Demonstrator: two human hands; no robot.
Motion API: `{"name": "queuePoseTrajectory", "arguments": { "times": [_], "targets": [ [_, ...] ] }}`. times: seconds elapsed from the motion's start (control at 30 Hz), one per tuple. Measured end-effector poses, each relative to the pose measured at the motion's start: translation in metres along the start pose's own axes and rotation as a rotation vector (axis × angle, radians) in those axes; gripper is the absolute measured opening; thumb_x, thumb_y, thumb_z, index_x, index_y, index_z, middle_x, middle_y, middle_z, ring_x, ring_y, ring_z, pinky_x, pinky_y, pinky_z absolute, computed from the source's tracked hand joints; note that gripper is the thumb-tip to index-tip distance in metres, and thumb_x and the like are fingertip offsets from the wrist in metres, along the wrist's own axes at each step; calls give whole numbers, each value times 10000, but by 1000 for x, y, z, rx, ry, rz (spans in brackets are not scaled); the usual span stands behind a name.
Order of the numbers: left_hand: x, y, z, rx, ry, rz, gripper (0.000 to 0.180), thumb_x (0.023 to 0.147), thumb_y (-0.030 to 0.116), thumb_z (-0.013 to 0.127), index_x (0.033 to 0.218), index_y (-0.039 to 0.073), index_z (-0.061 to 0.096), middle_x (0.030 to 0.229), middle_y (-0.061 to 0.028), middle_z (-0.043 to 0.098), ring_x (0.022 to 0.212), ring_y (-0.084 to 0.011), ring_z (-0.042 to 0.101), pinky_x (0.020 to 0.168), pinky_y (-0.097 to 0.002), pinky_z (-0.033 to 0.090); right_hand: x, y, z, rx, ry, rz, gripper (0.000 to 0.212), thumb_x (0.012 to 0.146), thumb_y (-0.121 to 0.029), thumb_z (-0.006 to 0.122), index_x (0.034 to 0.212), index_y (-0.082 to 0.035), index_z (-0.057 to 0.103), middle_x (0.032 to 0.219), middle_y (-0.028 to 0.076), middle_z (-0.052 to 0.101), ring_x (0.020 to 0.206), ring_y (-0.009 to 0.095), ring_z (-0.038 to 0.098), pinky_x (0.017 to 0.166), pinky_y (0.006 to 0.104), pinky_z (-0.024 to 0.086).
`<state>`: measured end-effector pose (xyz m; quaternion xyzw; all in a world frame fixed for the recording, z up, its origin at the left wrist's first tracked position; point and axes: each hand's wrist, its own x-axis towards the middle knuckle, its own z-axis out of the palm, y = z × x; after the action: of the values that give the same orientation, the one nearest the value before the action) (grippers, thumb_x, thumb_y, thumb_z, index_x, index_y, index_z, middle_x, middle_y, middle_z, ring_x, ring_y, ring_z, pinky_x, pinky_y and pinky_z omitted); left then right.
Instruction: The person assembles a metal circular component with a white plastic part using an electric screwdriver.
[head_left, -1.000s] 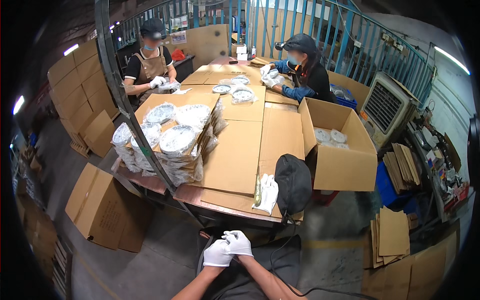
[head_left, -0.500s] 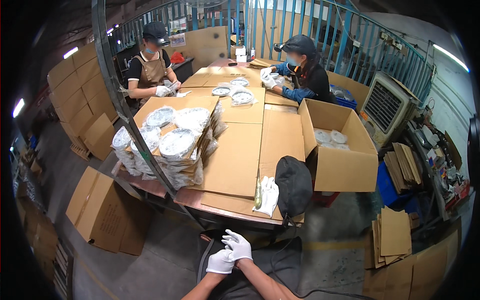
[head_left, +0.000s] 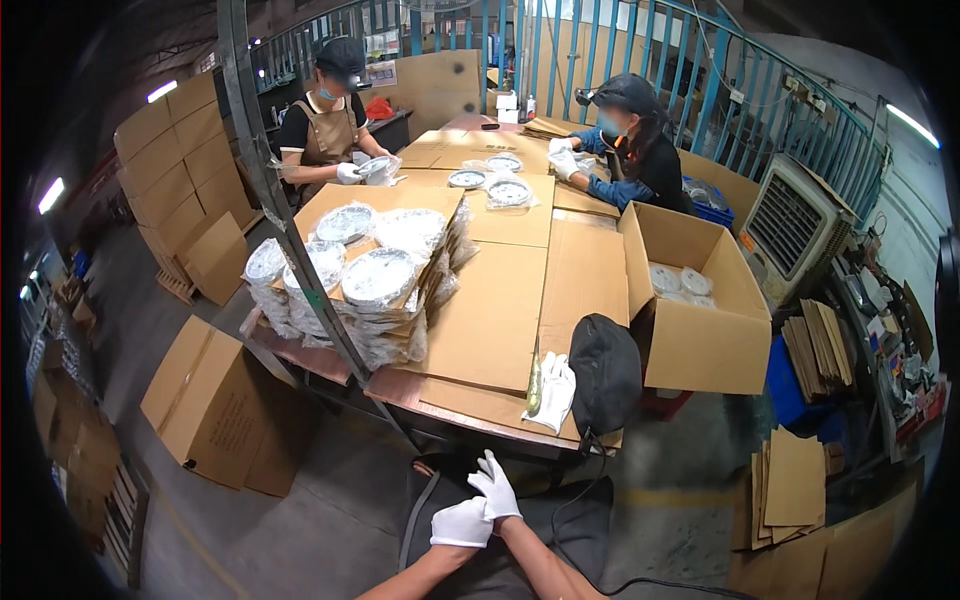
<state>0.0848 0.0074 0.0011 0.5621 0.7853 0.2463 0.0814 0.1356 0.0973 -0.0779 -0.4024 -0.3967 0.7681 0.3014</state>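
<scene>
At six o'clock, just short of the surface [head_left: 404,386], my left hand [head_left: 461,523] overlaps the white glove [head_left: 500,501] on my right hand [head_left: 491,483], perhaps steadying it; I can't tell whether it clasps. The right is loosely spread, empty. Toward eleven o'clock, cardboard sheets [head_left: 400,197] separate wrapped discs [head_left: 379,278], likely against scratches.

From here I see a worktop [head_left: 402,386] under cardboard sheets [head_left: 490,310] bearing wrapped discs [head_left: 378,277], a glove [head_left: 558,392] and a bag [head_left: 606,375].

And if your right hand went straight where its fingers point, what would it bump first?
The right hand would probably bump the near edge of the table, though depth is unclear, so it might pass over or under.
</scene>
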Motion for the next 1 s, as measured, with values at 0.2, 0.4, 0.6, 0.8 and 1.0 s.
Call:
{"name": "queuePoseTrajectory", "arguments": {
  "times": [0.2,0.4,0.6,0.8,1.0],
  "targets": [
    [-5,-18,8,-22,98,204,118,771,205,648,683,136,608,556,-107,574,525,-321,613,485,-426,473,10,36,-11,90,-139,266,431,946,-137,611,1350,-11,532,1211,118,641,1026,159,621,914,271,485],
    [-24,3,7,7,67,350,162,792,194,619,642,150,574,522,-71,565,450,-259,592,420,-402,454,-11,-39,11,-147,-108,398,652,971,-593,434,1362,-83,544,1371,66,569,1259,207,514,1080,416,307],
    [-46,17,15,-102,-97,489,204,811,207,612,623,144,563,490,-78,553,405,-275,570,386,-410,441,-12,-44,6,570,-214,177,546,1021,-486,380,1442,-145,445,1489,60,435,1384,178,362,1071,354,302],
    [-42,-24,6,-132,43,160,51,730,204,676,710,174,712,695,-21,672,587,-200,654,532,-330,520,-19,-49,-32,-108,-192,148,461,1006,-421,498,997,-14,715,727,16,675,483,34,484,444,166,347],
    [-62,-151,15,-53,176,-587,130,650,113,677,772,107,719,711,-84,708,632,-222,683,621,-315,549,-150,-85,-74,-826,-612,365,541,992,-489,487,1041,2,706,848,54,702,752,125,647,687,245,501]
  ]
}}
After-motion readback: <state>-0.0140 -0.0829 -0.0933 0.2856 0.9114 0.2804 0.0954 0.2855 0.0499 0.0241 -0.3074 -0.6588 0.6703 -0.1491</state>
